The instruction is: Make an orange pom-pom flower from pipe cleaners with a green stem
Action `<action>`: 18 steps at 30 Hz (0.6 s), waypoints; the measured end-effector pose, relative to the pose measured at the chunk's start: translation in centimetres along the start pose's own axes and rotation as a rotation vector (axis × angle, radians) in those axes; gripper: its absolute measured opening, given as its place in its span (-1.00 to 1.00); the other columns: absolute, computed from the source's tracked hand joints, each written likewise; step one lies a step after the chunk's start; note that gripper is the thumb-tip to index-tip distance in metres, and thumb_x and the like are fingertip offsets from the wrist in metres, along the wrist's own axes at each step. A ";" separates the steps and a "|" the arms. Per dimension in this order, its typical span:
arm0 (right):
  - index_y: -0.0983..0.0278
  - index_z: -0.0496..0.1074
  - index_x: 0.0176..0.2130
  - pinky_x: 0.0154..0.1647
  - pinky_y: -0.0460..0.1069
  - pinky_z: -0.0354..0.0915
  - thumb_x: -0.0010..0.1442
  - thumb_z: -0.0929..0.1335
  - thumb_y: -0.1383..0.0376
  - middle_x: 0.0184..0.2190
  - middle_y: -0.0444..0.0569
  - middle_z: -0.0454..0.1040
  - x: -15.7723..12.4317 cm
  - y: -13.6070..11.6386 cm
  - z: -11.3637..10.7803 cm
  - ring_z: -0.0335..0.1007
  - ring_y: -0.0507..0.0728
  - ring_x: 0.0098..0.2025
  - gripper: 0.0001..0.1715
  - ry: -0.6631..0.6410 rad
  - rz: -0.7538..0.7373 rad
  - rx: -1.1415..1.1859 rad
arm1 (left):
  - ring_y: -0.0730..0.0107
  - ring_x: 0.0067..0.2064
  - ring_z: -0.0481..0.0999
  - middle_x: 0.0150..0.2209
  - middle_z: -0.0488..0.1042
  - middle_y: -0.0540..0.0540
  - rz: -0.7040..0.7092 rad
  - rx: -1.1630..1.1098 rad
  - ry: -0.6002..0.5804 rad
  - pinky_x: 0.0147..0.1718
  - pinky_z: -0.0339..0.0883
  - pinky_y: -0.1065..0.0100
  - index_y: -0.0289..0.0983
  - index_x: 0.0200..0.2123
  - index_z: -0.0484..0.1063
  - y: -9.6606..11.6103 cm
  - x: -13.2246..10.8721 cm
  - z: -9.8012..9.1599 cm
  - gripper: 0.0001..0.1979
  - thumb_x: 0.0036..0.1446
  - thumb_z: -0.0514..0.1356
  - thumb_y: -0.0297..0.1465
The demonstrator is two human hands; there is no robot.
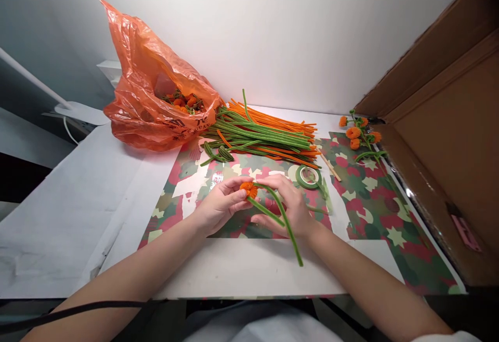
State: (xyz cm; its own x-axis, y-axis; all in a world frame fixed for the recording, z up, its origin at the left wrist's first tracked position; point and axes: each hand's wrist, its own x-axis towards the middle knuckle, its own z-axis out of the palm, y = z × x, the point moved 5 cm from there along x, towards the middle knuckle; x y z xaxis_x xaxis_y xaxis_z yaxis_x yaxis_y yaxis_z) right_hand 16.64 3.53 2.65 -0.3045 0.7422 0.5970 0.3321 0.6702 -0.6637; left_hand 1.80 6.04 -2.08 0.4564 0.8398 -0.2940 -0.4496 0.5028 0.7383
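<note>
A small orange pipe-cleaner flower (248,190) is pinched between the thumb and fingers of my left hand (222,201). A green pipe cleaner (286,222) is bent at the flower, and its two legs trail down to the right across my right hand (294,207). The fingertips of that hand grip the green pipe cleaner beside the flower, while its thumb sits lower and apart. Just behind my right hand, a roll of green floral tape (309,176) lies on the table with a loose end trailing off.
Green pipe cleaners (265,133) and orange ones (280,118) lie bundled at the back. An orange plastic bag (156,71) at the back left contains finished flowers. Coiled green pieces (218,152), a wooden stick (330,168) and a flower stem (356,133) lie around. Cardboard (440,149) borders the right.
</note>
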 end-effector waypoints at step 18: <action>0.26 0.50 -0.28 -0.37 -0.02 0.36 0.15 0.44 0.25 -0.43 -0.03 0.49 -0.1 -0.5 -0.6 0.41 0.08 -0.38 -0.87 0.120 -0.126 0.005 | 0.43 -0.35 0.59 -0.36 0.62 -0.02 0.069 0.068 -0.025 -0.42 0.50 0.49 -0.24 -0.38 0.61 -1.0 0.2 0.4 -0.70 -0.29 0.51 -0.42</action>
State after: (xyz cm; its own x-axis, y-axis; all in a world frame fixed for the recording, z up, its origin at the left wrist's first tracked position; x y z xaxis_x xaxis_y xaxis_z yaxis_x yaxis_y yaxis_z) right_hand 17.00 3.12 3.23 -0.2344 0.6474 0.7252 0.2933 0.7583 -0.5821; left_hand 2.65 5.63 -2.66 0.4456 0.8663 -0.2258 -0.4283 0.4278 0.7960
